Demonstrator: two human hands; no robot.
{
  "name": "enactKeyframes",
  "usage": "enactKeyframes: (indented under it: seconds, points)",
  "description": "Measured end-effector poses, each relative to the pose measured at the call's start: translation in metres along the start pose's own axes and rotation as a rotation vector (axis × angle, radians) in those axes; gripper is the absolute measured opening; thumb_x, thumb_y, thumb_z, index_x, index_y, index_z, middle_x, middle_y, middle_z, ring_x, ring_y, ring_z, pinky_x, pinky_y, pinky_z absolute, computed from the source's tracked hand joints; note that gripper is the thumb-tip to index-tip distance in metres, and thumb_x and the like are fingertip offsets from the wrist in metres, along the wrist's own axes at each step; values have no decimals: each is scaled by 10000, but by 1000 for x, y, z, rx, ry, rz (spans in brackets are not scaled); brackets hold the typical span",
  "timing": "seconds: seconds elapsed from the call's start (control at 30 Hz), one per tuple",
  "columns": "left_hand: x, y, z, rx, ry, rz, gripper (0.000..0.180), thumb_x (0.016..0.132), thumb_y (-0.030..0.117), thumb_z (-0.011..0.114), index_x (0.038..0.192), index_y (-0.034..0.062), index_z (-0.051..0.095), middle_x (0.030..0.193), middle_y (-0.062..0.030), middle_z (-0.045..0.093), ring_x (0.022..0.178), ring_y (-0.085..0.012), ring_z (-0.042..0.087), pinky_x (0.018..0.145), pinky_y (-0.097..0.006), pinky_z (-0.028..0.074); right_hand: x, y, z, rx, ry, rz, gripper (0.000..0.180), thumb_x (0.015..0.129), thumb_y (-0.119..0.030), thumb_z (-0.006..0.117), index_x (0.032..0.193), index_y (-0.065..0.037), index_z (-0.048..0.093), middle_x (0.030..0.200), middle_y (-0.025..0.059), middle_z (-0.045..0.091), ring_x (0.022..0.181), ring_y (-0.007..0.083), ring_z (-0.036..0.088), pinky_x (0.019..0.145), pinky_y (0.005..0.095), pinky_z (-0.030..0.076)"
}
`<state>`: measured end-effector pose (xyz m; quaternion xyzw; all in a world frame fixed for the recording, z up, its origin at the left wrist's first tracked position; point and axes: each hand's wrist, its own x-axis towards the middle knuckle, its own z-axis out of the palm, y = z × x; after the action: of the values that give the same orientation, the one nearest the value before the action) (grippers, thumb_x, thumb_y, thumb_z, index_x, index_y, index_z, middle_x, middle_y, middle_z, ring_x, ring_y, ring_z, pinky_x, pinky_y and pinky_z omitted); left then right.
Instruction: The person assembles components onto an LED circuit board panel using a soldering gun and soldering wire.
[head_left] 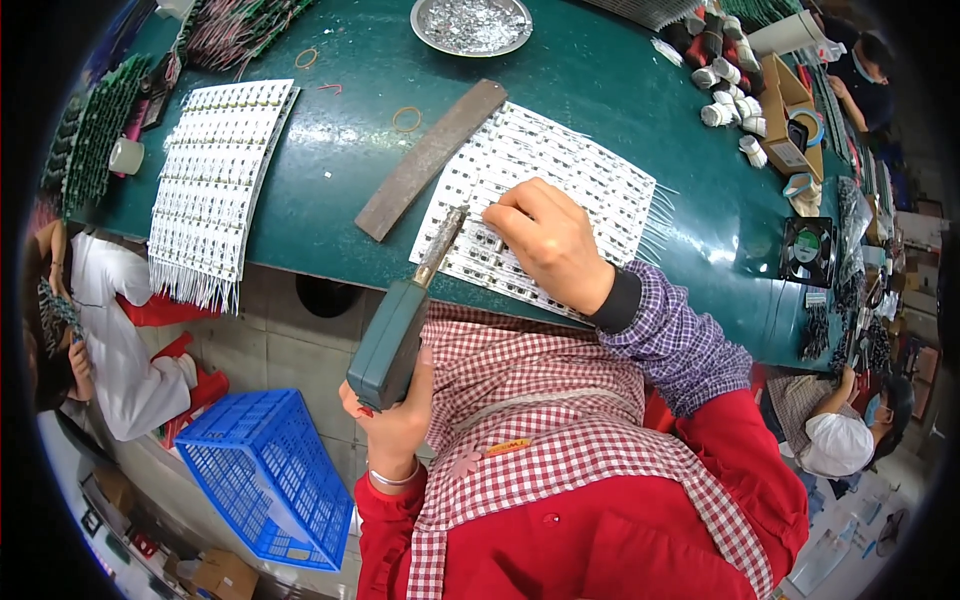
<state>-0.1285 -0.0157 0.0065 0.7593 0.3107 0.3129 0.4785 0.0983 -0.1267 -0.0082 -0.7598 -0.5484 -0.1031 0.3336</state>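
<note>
My left hand is closed around the dark green handle of a soldering gun. Its metal barrel slants up, and the tip reaches over the left part of a white circuit board panel. Rows of small dark components cover the panel, and thin white wires stick out along its right edge. Just right of the tip, my right hand is closed in a pinch low over the panel. Whatever its fingertips hold is too small to make out. A flat grey-brown bar lies along the panel's left edge.
Another wired panel stack overhangs the table edge at left. A metal dish of silvery bits stands at the back. Wire bundles, a cardboard box and a fan are at right. A blue crate stands on the floor; people sit nearby.
</note>
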Motion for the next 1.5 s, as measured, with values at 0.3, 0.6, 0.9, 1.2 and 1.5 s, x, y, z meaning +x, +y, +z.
enactKeyframes:
  seconds: [0.3,0.6,0.9,1.2,1.5]
  points:
    - [8,7,0,-83,-94,-49,189,774,11,784,929,-29,683,805,-91,694,645,-157,651,573,-273,482,1,-1,0,-1,-3,8,230,693,45,712,903,-36,668,826,72,608,760,232,612,620,339,504]
    - [11,13,-1,-9,-123,11,161,765,-4,759,900,-32,677,764,-83,670,609,-169,640,569,-287,486,2,-2,0,-9,-3,8,241,681,51,687,903,-41,672,818,64,605,753,227,606,620,335,499]
    - [2,8,-9,24,-82,-81,164,766,50,784,900,-15,715,773,-80,711,579,-165,651,543,-284,483,3,-3,0,-16,-3,14,244,674,50,689,898,-46,672,806,61,598,748,228,598,621,337,497]
    - [2,10,-8,49,-70,-15,153,767,60,796,883,2,714,776,-63,702,573,-168,632,532,-281,452,1,-9,-5,-16,20,19,237,672,28,732,888,-51,675,779,53,580,726,226,580,609,342,462]
    - [2,8,-6,4,-83,27,171,762,24,790,897,-10,691,785,-85,697,615,-180,651,554,-282,471,-1,-7,-2,-26,3,16,206,688,12,736,871,-56,669,769,52,567,718,231,575,621,347,461]
